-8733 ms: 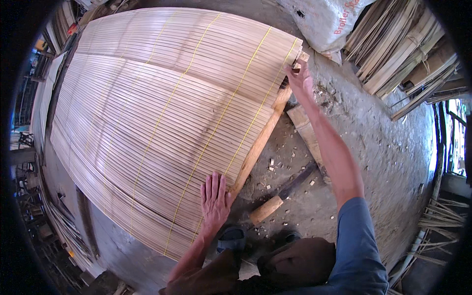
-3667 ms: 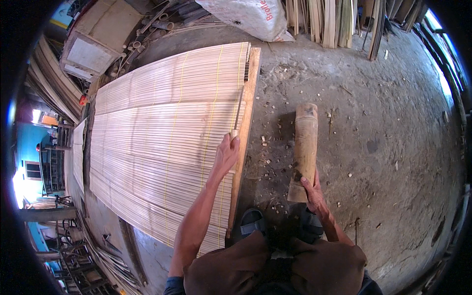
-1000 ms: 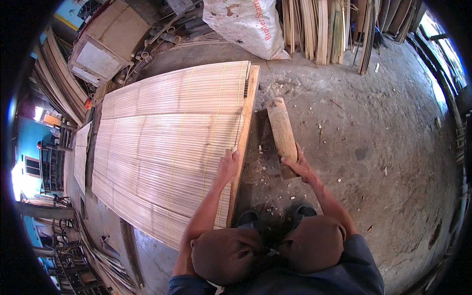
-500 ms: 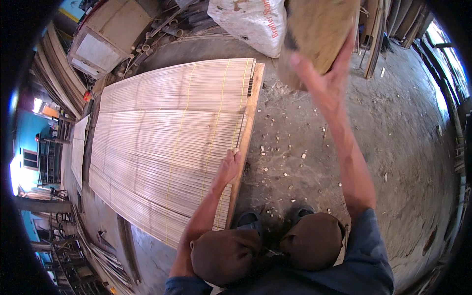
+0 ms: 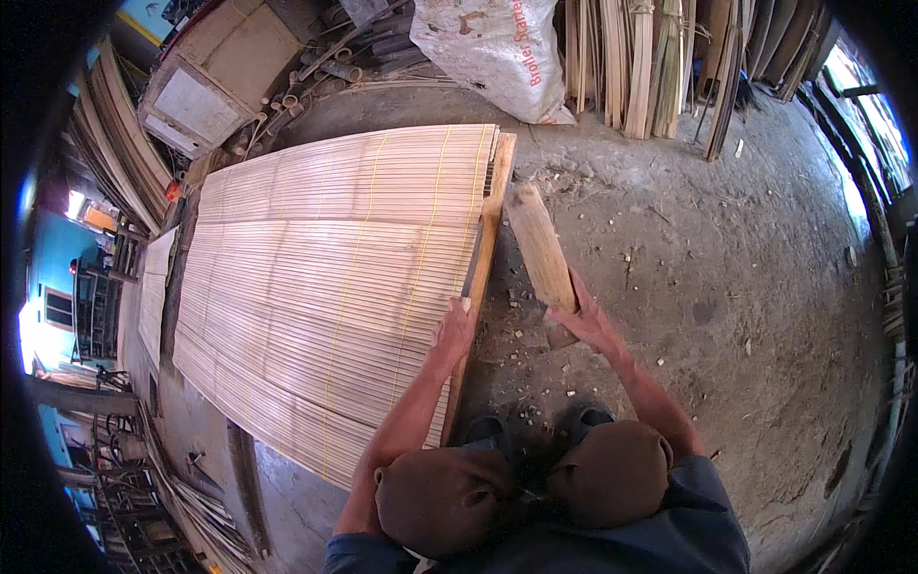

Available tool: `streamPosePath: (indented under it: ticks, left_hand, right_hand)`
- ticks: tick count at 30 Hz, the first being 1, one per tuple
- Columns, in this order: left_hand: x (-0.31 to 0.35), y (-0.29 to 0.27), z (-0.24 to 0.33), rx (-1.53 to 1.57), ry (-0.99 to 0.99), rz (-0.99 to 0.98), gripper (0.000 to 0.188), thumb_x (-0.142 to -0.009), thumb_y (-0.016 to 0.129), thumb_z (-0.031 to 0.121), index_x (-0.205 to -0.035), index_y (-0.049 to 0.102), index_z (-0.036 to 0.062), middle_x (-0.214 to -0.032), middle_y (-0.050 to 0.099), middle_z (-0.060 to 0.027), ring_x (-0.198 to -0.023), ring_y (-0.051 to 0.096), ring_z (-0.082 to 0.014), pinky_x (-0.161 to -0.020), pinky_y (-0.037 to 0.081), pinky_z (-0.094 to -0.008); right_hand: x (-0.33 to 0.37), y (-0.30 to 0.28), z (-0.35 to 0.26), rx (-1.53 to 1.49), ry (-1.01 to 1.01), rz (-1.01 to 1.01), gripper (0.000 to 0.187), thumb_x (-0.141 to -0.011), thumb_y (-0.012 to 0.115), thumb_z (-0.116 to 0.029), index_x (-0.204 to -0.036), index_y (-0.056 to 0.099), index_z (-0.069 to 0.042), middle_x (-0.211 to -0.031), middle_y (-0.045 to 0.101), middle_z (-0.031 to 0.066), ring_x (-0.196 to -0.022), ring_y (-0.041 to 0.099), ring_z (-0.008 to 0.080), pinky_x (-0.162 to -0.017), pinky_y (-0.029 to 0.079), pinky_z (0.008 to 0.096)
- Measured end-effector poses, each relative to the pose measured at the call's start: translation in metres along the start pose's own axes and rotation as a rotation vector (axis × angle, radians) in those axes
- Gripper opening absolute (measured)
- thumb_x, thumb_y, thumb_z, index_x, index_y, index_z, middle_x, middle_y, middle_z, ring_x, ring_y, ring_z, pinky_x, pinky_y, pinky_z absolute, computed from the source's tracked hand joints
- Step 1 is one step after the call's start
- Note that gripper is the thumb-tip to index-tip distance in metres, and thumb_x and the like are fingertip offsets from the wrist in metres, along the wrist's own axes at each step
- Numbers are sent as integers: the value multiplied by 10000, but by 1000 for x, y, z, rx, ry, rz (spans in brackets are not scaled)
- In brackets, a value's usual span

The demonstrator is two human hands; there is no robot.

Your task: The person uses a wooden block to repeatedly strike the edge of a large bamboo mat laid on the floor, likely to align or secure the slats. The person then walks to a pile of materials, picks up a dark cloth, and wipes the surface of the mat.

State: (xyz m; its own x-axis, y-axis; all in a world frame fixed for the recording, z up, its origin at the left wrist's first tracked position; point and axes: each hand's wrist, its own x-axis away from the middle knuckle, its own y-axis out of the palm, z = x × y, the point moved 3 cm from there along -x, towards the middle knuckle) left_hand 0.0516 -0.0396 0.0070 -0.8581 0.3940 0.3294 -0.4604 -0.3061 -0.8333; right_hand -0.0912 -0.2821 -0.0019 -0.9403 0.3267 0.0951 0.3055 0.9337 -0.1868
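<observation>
A large mat of pale split-bamboo slats (image 5: 287,277), stitched with yellow cords, fills the left and middle. Its right-hand edge lies along a wooden beam (image 5: 496,215). At that edge my left hand (image 5: 454,332) is closed, fingers curled, near a narrow dark blade (image 5: 472,271) set along the slat ends; the fingers hide its near end. My right hand (image 5: 595,323) grips a thick wooden block (image 5: 541,244) near its lower end. The block tilts up and left, just right of the beam. Whether it touches the beam I cannot tell.
Small cut slat ends (image 5: 564,367) lie scattered on the grey floor (image 5: 746,316). A white sack (image 5: 492,53) and upright wooden strips (image 5: 631,72) stand at the back. A box-like cabinet (image 5: 206,86) is back left. My knees (image 5: 612,475) are bent close by.
My right hand has swung the wooden block down and toward me, from the upper right to beside the beam. My left hand has stayed at the mat's edge, slightly lower.
</observation>
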Motion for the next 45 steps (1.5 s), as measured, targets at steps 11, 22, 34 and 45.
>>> streamPosePath:
  ticks: [11, 22, 34, 45]
  left_hand:
    - [13, -21, -5, 130, -16, -15, 496, -977, 401, 448, -1097, 480, -27, -945, 596, -395, -947, 554, -576, -826, 430, -611]
    - [3, -3, -54, 93, 129, 4, 434, -989, 412, 418, -1040, 471, -9, -923, 583, -404, -951, 526, -590, -773, 428, -620]
    - [0, -22, -17, 90, -10, -49, 460, -990, 391, 437, -1067, 467, -11, -967, 582, -397, -982, 545, -557, -818, 429, -597]
    - [-25, -55, 4, 14, 68, -235, 470, -990, 434, 377, -1114, 452, -75, -972, 612, -349, -1006, 602, -462, -851, 460, -521]
  right_hand:
    - [32, 17, 6, -301, 327, 2, 897, -808, 753, -253, -1506, 215, -86, -1341, 494, 143, -1240, 469, 231, -1003, 426, 406]
    - [-48, -65, -270, -147, -392, 458, 1020, -747, 773, -285, -1502, 135, -30, -1268, 514, 206, -1094, 573, 276, -850, 528, 357]
    - [-76, 2, -28, 284, -71, -119, 927, -787, 726, -289, -1512, 186, -87, -1305, 532, 229, -1107, 606, 354, -930, 494, 428]
    - [41, 13, 10, -89, 143, -15, 886, -848, 690, -295, -1517, 159, -59, -1346, 484, 222, -1200, 525, 292, -947, 470, 399]
